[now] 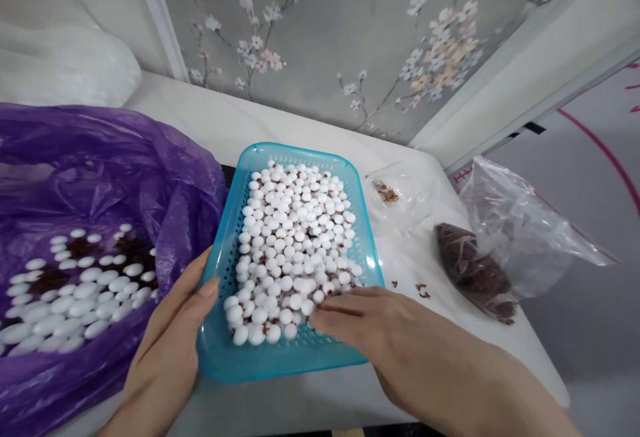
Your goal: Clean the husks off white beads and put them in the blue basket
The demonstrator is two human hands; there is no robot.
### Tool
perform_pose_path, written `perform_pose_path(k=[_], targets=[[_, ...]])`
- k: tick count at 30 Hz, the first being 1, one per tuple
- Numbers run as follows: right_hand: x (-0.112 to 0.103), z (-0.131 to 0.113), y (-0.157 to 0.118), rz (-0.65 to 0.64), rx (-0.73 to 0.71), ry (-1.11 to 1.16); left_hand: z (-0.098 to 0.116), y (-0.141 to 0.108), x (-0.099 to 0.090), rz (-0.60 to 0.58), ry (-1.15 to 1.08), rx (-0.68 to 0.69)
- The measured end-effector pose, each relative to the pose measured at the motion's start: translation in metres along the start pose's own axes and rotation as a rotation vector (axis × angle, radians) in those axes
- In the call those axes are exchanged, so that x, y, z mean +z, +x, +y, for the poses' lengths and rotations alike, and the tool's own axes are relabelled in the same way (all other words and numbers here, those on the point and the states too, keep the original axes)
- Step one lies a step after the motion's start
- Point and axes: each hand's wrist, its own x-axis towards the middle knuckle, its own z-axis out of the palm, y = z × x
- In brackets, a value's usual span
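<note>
A blue plastic basket [280, 364] with slotted sides holds many small white balls [290, 224], with dark red bits between them. My left hand [180, 330] grips the basket's left rim, thumb on top and fingers underneath on the outer side. Inside the basket, at its lower right, my right hand [370, 324] rests with its fingertips against the balls; its fingers lie close together, slightly blurred, and whether anything is between them is hidden. The bare basket floor shows along the near edge.
An open purple bag [190, 177] with white balls and dark red bits stands at the left. On the white table [400, 270] to the right lie a clear bag [410, 190] and a bag of brown material [470, 270]. A flowered panel rises behind.
</note>
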Motion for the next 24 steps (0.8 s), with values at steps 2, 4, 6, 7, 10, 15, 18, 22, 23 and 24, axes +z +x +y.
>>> perform_pose_path(k=[2, 4, 6, 7, 10, 15, 18, 22, 23, 24], targets=[[0.001, 0.002, 0.007, -0.007, -0.001, 0.017, 0.0, 0.001, -0.001, -0.031, -0.034, -0.036], [0.001, 0.002, 0.013, 0.012, -0.003, 0.015, -0.002, 0.004, -0.004, -0.05, -0.011, -0.026], [0.001, 0.003, 0.018, 0.026, -0.01, 0.005, -0.006, 0.008, -0.008, -0.048, 0.026, -0.032], [0.001, 0.005, 0.021, 0.025, -0.022, 0.001, -0.008, 0.01, -0.009, -0.045, 0.037, -0.039], [-0.001, 0.012, 0.032, 0.045, -0.079, -0.015, -0.011, 0.011, -0.01, -0.024, 0.038, -0.04], [-0.014, 0.028, 0.051, 0.134, -0.113, -0.027, -0.011, 0.008, -0.005, 0.034, -0.01, -0.051], [-0.025, 0.032, 0.052, 0.189, -0.113, -0.02, -0.011, 0.007, -0.005, 0.028, -0.011, -0.038], [-0.036, 0.03, 0.036, 0.238, -0.057, -0.004, -0.009, 0.006, -0.005, 0.034, 0.002, -0.056], [-0.037, 0.028, 0.03, 0.243, -0.035, 0.01, -0.009, 0.006, -0.004, 0.044, 0.005, -0.057], [-0.037, 0.026, 0.024, 0.246, -0.023, 0.034, -0.008, 0.006, -0.004, 0.05, 0.012, -0.052]])
